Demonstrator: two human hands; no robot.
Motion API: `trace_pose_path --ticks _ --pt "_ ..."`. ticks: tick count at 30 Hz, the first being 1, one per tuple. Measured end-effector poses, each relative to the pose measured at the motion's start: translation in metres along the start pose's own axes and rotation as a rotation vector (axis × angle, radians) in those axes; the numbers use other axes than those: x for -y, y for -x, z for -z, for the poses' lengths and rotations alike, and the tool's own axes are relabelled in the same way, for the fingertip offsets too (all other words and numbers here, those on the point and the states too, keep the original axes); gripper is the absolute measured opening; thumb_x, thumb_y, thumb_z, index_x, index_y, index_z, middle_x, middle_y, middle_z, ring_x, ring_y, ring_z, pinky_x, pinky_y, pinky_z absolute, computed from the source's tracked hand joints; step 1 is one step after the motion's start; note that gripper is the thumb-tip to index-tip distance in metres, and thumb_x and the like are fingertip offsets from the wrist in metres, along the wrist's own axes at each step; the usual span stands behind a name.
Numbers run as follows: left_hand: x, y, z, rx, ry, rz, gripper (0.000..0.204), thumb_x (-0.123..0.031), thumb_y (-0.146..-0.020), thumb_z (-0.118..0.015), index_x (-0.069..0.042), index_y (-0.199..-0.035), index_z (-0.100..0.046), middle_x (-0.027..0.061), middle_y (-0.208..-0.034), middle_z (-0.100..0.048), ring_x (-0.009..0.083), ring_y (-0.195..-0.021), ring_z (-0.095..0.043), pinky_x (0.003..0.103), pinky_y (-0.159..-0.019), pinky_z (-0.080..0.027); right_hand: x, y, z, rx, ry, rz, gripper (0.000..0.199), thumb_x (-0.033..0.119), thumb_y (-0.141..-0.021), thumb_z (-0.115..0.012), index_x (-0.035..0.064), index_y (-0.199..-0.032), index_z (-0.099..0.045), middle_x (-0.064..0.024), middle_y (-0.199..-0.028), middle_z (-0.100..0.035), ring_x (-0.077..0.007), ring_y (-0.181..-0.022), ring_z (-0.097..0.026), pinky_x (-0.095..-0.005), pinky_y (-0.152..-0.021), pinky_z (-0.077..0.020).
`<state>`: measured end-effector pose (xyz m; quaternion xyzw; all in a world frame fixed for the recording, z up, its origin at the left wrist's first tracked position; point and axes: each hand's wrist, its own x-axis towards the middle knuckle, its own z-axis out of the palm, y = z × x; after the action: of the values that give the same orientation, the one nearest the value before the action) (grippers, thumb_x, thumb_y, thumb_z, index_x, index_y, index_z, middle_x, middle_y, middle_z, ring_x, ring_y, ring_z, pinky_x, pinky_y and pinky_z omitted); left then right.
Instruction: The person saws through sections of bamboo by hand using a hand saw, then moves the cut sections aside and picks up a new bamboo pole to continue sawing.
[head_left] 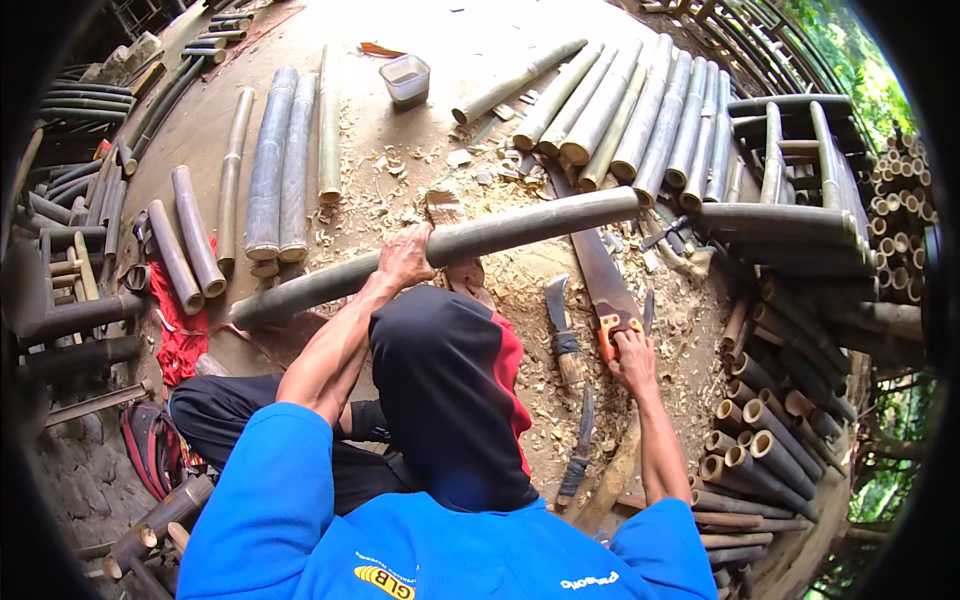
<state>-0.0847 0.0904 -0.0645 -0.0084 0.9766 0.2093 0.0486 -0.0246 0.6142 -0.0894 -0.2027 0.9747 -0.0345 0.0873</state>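
On the near side of a bamboo pole, a person's right hand is gripping the orange handle of a saw, the bare forearm reaching forward from a blue sleeve. The left hand is clamping down on the pole itself, left of its middle, its arm slanting forward and to the right. The two hands are working well apart.

The pole is lying crosswise in front of the person, its long axis running from a nearer left end to a farther right end. The saw's blade is pointing forward and slightly left, passing under the pole and showing again beyond it; whether the two are touching cannot be told.

On the pole's near side, a backpack is sitting far to the left, and a raised knee is blocking the space between the arms. A stack of cut bamboo is filling the right, while a knife is lying between knee and saw. A red cloth is resting just past the pole's left end.

Beyond the pole, wood shavings are littering the ground, bamboo lengths are lining up side by side to the right, and a plastic tub is standing farthest off.
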Motion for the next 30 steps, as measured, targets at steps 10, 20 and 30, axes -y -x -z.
trace_pose_path --ticks 10,20,30 --pt "-0.011 -0.014 -0.014 0.065 0.018 0.013 0.097 -0.042 -0.059 -0.091 -0.01 -0.142 -0.053 0.0195 -0.134 -0.059 0.0393 -0.139 -0.047 0.052 -0.115 -0.04 0.128 0.141 0.079 -0.574 -1.327 -0.632 0.014 0.005 -0.093 -0.063 0.0021 -0.106 -0.059 -0.0074 -0.08 -0.058 -0.0166 -0.061 -0.057 -0.0291 -0.054 -0.0467" --pt "-0.062 -0.049 -0.019 0.231 0.114 0.301 0.048 -0.053 -0.109 -0.035 -0.037 -0.147 -0.059 0.0071 -0.15 -0.058 0.0306 -0.142 -0.051 0.065 -0.116 -0.029 0.251 0.165 0.149 -0.864 -1.418 -0.58 0.041 0.025 -0.085 -0.066 -0.0031 -0.11 -0.05 -0.0046 -0.068 -0.053 -0.011 -0.053 -0.053 -0.0266 -0.049 -0.0449" --pt "-0.067 -0.045 -0.01 0.195 0.118 0.327 0.067 -0.073 -0.098 -0.047 -0.025 -0.141 -0.066 0.0057 -0.15 -0.06 0.0295 -0.143 -0.05 0.061 -0.117 -0.027 0.241 0.057 0.122 -0.423 -1.227 -0.25 0.059 0.03 -0.102 -0.058 -0.0079 -0.147 -0.052 -0.0171 -0.12 -0.064 -0.0201 -0.092 -0.061 -0.0318 -0.08 -0.0485"
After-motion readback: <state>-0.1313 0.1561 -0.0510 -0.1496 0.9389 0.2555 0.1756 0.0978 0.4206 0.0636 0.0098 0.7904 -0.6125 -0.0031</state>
